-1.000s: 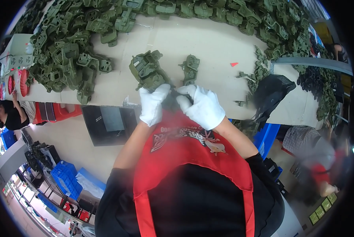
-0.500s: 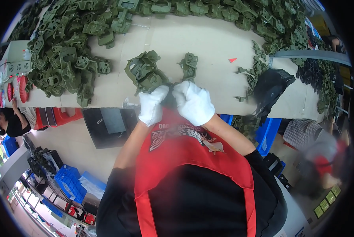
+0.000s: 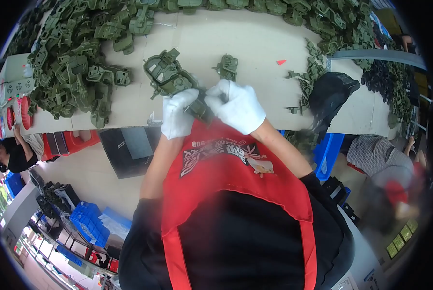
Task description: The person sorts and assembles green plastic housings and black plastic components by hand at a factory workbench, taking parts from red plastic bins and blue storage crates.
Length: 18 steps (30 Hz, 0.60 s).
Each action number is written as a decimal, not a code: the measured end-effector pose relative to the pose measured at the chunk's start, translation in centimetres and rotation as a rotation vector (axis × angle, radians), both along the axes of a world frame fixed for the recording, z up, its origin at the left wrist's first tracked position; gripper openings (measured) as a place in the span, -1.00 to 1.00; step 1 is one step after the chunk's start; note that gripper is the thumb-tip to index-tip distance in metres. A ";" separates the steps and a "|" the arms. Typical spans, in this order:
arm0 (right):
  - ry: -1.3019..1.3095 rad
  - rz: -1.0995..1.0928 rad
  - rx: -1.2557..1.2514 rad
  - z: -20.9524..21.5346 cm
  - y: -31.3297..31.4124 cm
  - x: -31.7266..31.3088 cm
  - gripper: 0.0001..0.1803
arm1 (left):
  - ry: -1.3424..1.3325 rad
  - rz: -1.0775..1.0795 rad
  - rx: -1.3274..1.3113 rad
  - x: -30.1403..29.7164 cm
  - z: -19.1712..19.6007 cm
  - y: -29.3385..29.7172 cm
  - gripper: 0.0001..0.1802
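Note:
My left hand [image 3: 176,115], in a white glove, grips an olive-green moulded plastic part [image 3: 170,77]. Its wide, hollowed end points away from me, and a narrower end sticks out below my fingers towards my apron. My right hand [image 3: 239,107], gloved too, is closed with thumb and fingertips pinched together against the right side of that part. Whatever the pinch holds is hidden by the fingers. Just beyond my right hand, a smaller green plastic piece [image 3: 227,66] lies on the pale tabletop [image 3: 264,43].
Heaps of similar green parts [image 3: 73,72] cover the table's left side and far edge. To the right are small green pieces [image 3: 314,72], a black plastic bag [image 3: 333,96] and a red scrap [image 3: 281,62]. A grey metal bar [image 3: 378,56] crosses there. Other people are at both sides.
The held part has tilted and shifted left and away, so its narrow end now shows below my left hand. My right hand has moved slightly away from my body and stays closed.

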State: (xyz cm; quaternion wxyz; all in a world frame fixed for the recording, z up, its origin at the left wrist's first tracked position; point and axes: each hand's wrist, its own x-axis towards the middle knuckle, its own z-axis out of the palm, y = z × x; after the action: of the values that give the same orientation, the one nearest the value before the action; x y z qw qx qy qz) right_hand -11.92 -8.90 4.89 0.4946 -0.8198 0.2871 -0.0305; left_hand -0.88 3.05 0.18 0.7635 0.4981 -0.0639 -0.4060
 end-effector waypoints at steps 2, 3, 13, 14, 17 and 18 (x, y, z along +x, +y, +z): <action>0.017 0.024 0.329 -0.9 -2.5 0.2 -0.77 | 0.169 0.020 -0.009 0.5 -0.2 -0.1 -0.66; 0.035 0.051 0.659 -1.4 -4.0 0.2 -0.70 | 0.170 0.016 -0.014 0.7 -0.1 0.1 -0.66; 0.192 -0.429 -0.230 -18.8 -5.4 0.0 -0.53 | 0.287 0.080 -0.044 0.4 0.3 -0.1 -0.37; 0.014 -0.479 -0.087 -22.2 -7.1 -0.5 -0.56 | 0.257 0.055 -0.028 0.3 0.3 -0.4 -0.30; -0.314 -0.427 0.468 -12.4 -8.7 1.4 -0.65 | 0.135 0.042 -0.045 1.1 -0.9 0.3 -0.22; -0.375 -0.293 0.427 -8.2 -8.4 1.4 -0.69 | 0.079 -0.010 -0.094 1.1 -1.4 0.3 -0.14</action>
State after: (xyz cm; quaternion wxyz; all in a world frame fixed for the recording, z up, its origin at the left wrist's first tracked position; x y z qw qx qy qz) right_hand -10.51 -17.26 -3.29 0.6901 -0.6274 0.3060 -0.1911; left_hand 0.18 3.38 -1.18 0.7860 0.4449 -0.0552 -0.4258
